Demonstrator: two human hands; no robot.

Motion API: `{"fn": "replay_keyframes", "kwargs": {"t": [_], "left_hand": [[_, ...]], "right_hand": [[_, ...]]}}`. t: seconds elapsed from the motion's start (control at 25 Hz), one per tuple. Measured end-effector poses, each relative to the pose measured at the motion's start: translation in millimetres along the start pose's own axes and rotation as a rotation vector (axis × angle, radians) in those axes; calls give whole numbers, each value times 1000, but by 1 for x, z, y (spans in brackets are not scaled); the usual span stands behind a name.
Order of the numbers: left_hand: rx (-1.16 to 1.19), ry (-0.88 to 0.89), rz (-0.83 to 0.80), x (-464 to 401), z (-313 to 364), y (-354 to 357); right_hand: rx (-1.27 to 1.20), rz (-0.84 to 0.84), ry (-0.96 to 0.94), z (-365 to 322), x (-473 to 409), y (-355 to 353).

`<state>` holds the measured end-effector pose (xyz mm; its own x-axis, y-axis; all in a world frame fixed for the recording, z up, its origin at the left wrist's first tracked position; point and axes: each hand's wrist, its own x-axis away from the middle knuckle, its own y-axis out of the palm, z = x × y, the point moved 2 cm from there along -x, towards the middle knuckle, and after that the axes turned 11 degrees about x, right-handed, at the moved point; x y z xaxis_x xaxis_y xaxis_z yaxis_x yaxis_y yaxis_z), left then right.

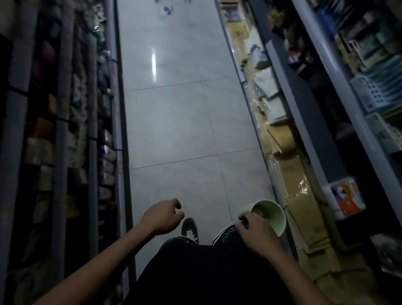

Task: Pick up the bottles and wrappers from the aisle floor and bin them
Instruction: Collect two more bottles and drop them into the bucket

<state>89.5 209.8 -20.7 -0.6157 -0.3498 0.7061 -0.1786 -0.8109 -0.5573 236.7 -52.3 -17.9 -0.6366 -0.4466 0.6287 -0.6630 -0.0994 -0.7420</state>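
Note:
A pale green bin (274, 219) hangs low at the right of the aisle, and my right hand (255, 231) grips its near rim. Something small and dark lies inside it, too dim to make out. My left hand (163, 216) hovers over the floor with loosely curled fingers and holds nothing. Far up the aisle a clear bottle with a blue label (166, 12) lies on the tiles. More litter (159, 1) shows at the very top edge, blurred.
Stocked shelves (71, 130) wall the left side of the narrow aisle. Shelves with flattened cardboard boxes (289, 174) line the right. My feet in dark shoes (190, 230) stand on the grey tiled floor (174, 122).

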Motion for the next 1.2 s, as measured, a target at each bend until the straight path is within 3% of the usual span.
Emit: {"fn": "replay_keyframes", "kwargs": {"t": [0.32,0.6,0.92,1.2], "left_hand": [[22,-42,80,-28,50,-6],[90,-178,96,-51,84,-4],[251,-346,181,-75,68,-49],[293,-328,191,-161,59,-163]], "right_hand": [[114,-10,-131,18,-53,-60],[157,-36,-246,37,-125,-115],[246,-61,-409,-47,-225,-175],[244,-56,-351,-110,-302,-225]]}}
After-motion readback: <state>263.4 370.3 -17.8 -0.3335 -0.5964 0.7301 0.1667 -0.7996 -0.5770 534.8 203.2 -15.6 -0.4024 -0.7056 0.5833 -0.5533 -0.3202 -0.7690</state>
